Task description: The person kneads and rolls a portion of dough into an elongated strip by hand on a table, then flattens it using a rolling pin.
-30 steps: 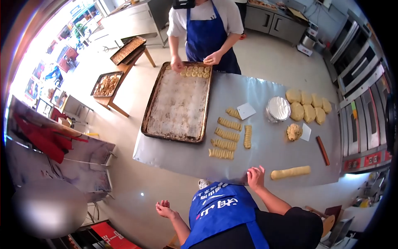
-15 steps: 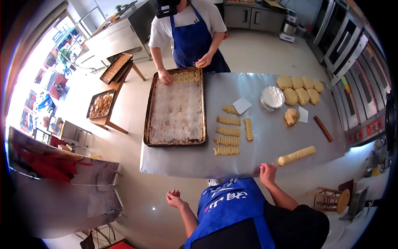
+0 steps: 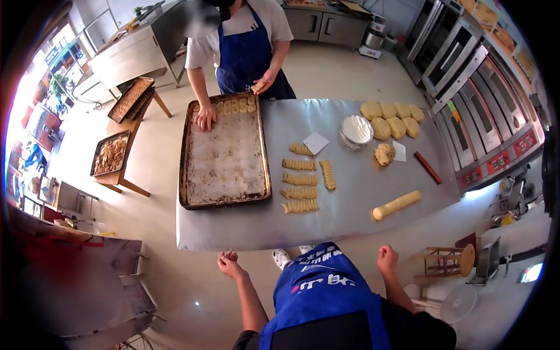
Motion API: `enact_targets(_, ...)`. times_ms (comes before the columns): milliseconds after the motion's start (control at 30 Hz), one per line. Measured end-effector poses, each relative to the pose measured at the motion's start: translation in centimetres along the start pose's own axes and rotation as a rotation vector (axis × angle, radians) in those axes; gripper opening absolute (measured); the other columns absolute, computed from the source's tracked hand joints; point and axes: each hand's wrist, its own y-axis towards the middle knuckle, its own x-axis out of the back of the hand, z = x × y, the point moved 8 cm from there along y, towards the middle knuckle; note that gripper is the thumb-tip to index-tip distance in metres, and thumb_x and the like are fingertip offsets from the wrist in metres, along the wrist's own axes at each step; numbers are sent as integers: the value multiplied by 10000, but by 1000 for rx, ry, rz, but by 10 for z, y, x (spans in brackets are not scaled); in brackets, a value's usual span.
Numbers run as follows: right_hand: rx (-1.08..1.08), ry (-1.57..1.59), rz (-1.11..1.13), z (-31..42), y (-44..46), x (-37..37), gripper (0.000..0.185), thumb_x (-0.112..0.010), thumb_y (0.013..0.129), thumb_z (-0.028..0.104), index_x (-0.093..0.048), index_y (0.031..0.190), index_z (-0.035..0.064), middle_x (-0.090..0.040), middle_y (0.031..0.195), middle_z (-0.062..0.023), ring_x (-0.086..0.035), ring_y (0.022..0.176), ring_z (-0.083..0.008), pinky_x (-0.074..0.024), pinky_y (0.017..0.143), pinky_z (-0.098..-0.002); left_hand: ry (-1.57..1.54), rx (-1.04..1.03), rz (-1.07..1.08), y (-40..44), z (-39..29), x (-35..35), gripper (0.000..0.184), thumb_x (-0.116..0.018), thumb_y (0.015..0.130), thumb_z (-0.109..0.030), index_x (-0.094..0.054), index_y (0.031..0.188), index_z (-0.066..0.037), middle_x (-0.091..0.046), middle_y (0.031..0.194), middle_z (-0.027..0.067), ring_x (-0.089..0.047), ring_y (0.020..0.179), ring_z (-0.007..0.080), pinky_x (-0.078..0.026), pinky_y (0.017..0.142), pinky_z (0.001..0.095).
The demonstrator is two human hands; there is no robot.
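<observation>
Fingers: left hand (image 3: 231,264) loosely curled, empty; right hand (image 3: 387,258) clenched; a sleeve's bump could roll the long yellow dough log (image 3: 397,206) off.

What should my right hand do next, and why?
I'd reach your right hand forward to the long, pale yellow dough log. Your hand seems empty, just off the near edge of the shiny silver metal table, and that log looks like its nearest dough. It's also one long piece, while the short yellow ridged dough rolls look sliced already.
</observation>
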Motion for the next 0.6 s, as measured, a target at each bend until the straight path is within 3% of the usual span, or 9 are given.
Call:
enact_targets(133,-201,15,-71,-45,-52,20,91,-685,985,126,-691,964,38,-727,847,-206,-725,804,-414,-556,717,-487,-65,-41,189,-1,13,-38,267,-494,1177,-260,-596,1216,-16,-717,960,104,-672,777,165,-596,724,316)
enact_targets(333,-367,38,-129,-84,-120,28,151,-648,997,158,-688,934,27,-721,865,-218,-706,810,-440,-532,708,-510,43,-62,312,-50,21,-88,278,-509,1177,-280,-618,1192,-25,-717,938,94,-696,773,163,-606,701,320)
enact_targets(567,-458,-41,-39,-196,-142,23,139,-635,989,157,-688,947,36,-699,840,-204,-699,812,-417,-544,746,-510,93,-143,291,-122,53,-115,282,-523,1172,-291,-642,1177,-35,-720,892,95,-696,713,162,-599,665,305)
enact_targets(600,-422,-16,-104,-208,-136,27,132,-640,985,149,-685,939,33,-698,840,-206,-696,808,-421,-544,746,-511,50,-144,278,-137,62,-121,282,-523,1172,-291,-642,1177,-35,-720,892,95,-696,713,162,-599,665,305)
